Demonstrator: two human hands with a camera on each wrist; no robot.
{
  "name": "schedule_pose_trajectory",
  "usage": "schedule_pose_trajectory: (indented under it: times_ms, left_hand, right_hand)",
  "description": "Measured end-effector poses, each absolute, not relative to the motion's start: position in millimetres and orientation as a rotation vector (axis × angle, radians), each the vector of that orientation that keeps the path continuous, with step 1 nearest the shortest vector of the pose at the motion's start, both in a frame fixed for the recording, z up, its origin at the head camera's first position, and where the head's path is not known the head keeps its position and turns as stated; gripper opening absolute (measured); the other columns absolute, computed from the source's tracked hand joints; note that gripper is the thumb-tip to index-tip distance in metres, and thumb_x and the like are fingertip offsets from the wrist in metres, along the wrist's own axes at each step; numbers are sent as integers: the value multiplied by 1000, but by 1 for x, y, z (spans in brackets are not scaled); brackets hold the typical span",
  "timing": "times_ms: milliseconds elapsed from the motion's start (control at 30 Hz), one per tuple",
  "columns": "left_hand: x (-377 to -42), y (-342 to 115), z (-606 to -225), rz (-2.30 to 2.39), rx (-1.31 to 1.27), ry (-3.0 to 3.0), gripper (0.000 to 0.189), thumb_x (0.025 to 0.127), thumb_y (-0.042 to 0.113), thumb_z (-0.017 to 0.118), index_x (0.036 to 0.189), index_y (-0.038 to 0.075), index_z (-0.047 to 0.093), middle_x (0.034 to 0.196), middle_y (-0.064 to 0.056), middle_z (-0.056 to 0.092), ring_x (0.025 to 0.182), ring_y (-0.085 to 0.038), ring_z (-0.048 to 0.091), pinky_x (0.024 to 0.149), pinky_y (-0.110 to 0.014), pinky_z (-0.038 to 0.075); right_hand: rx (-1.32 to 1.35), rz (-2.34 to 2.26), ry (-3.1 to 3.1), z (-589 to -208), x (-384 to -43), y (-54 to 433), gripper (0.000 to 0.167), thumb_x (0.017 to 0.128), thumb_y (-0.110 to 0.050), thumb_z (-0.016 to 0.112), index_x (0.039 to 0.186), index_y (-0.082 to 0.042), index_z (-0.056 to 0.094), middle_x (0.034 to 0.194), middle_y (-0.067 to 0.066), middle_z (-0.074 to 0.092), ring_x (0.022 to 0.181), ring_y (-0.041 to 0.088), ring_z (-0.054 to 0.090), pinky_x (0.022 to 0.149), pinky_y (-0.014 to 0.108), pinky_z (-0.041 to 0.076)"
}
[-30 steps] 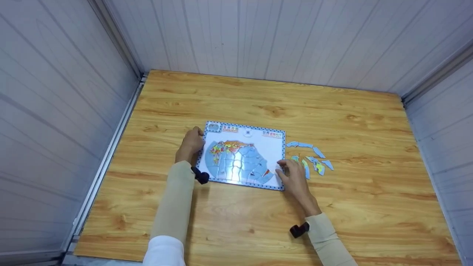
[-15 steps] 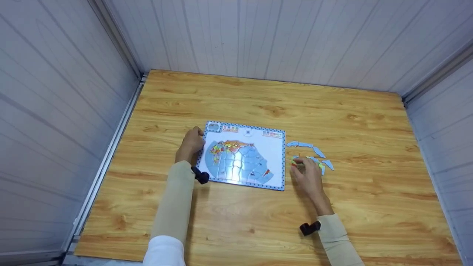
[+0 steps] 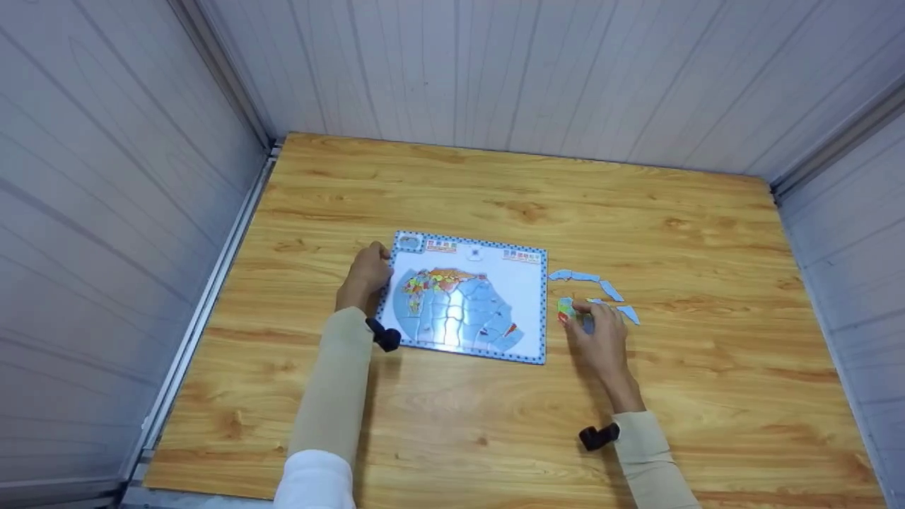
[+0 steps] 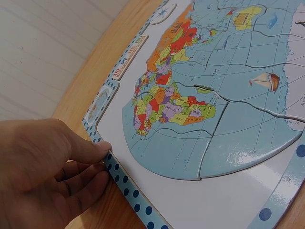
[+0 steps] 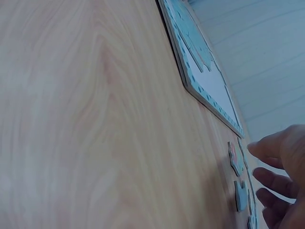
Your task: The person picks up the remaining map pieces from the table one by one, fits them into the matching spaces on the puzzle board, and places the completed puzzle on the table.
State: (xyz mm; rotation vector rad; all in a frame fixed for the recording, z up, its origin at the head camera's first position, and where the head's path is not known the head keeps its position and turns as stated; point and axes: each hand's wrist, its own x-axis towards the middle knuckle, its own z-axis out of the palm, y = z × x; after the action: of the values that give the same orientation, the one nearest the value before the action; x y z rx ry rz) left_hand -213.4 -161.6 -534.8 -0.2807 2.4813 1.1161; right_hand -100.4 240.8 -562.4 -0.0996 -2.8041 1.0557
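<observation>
Left hand (image 3: 366, 274) pinches the left edge of a world-map puzzle board (image 3: 527, 297) mid-table (image 3: 438, 406), while the right hand (image 3: 601, 339), at the board's right edge a second ago, now reaches over loose puzzle pieces (image 3: 585, 276) farther right, thumb and fingers parted, apparently holding none; attention seems turned to unplaced pieces.

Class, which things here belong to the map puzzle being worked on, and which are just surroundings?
Job in hand:
puzzle board, its left edge gripped by the left hand
fitted map pieces
loose map pieces, right hand close by

Just surroundings:
black wrist devices
wall panels
wooden table, only the work surface
</observation>
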Motion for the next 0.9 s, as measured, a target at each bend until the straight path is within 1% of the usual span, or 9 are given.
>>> schedule_pose_trajectory:
  times_ms: [233,467,667,800,900]
  left_hand:
    - [-214,-162,-536,1126,-266,2482,31,95,4,43,126,3,44,125,-17,49,112,-30,49,98,-43,43]
    - [-213,-162,-534,1146,-283,2468,30,95,5,43,125,3,44,125,-17,49,112,-30,49,98,-43,43]
    - [-213,-161,-533,1113,-270,2491,32,94,4,42,125,3,44,124,-18,50,108,-29,48,96,-43,42]
    - [-213,-161,-533,1109,-272,2494,31,93,3,43,125,2,44,124,-18,50,108,-29,49,96,-43,43]
    - [-213,-161,-533,1107,-272,2492,31,93,3,43,125,2,44,124,-18,50,108,-29,49,96,-43,43]
  right_hand:
    - [-164,1038,-2819,-562,-100,250,32,86,-18,70,114,-3,65,118,19,60,111,37,48,99,52,29]
    - [-219,1035,-2835,-559,-101,261,34,86,-18,70,115,-3,62,119,18,58,105,36,46,94,53,30]
    - [-255,1044,-2794,-559,-102,269,33,85,-14,70,114,0,63,119,21,59,111,39,46,99,54,28]
    - [-325,1014,-2810,-559,-102,274,34,86,-14,69,116,0,62,121,22,56,112,39,43,99,53,27]
    - [-387,985,-2844,-558,-101,277,37,86,-14,68,119,-1,60,124,24,53,116,41,40,100,55,25]
